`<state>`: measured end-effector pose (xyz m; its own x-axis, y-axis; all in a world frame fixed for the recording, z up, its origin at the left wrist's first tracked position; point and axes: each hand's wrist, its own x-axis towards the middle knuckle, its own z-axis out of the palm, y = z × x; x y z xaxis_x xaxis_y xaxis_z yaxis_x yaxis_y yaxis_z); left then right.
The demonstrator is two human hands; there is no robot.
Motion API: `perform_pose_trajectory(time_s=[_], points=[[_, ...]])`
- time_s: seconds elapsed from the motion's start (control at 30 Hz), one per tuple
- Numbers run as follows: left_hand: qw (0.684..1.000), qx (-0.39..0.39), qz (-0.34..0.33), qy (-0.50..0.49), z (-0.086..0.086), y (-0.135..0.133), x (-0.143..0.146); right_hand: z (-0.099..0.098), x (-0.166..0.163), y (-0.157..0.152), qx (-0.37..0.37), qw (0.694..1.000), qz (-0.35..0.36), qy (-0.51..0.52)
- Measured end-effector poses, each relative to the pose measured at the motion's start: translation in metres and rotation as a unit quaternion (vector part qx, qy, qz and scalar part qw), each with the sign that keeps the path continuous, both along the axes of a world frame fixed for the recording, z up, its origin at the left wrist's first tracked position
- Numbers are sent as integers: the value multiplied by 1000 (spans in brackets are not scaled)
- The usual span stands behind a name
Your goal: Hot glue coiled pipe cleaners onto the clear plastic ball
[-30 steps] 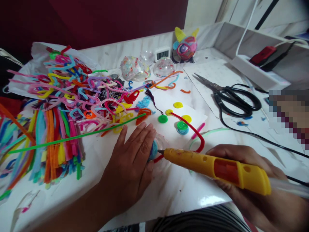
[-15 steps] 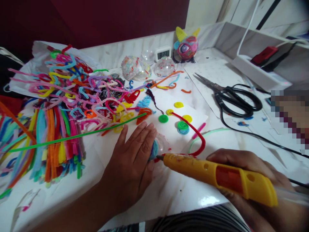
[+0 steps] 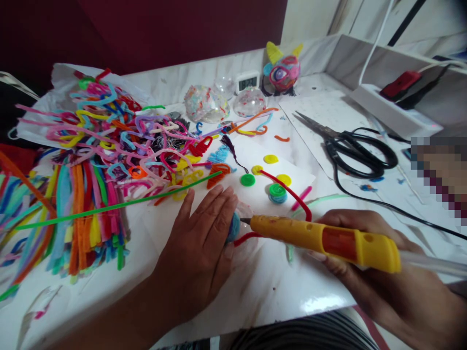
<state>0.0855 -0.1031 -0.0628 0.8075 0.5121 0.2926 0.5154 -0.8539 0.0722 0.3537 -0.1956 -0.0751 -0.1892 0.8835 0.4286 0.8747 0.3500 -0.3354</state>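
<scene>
My left hand (image 3: 199,238) lies over a small clear dome with a blue pipe-cleaner coil (image 3: 233,226) on it, fingers curved round it on the white table (image 3: 255,287). My right hand (image 3: 368,262) grips a yellow glue gun (image 3: 321,239) whose metal tip touches the coil's right side. A red pipe cleaner (image 3: 292,194) arcs from under the gun's tip up toward small yellow and green coiled discs (image 3: 277,189).
A big heap of coloured pipe cleaners (image 3: 91,165) fills the left. A long green stem (image 3: 120,204) lies across it. Black scissors (image 3: 350,146) and a black cable lie right. Clear domes (image 3: 206,103), a small clock (image 3: 247,81) and a decorated ball (image 3: 281,69) stand at the back.
The glue gun's tip has risen slightly and its body has levelled out, with my right hand shifting up and left. My left hand stays on the dome.
</scene>
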Motion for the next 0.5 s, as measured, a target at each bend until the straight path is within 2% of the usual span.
perform_pose_trajectory(time_s=[0.13, 0.5], points=[[1000, 5, -3, 1, 0, 0, 0, -1, 0, 2, -14, 1000, 9, 21], [1000, 2, 3, 8, 0, 0, 0, 4, -4, -8, 2, 1000, 12, -12]])
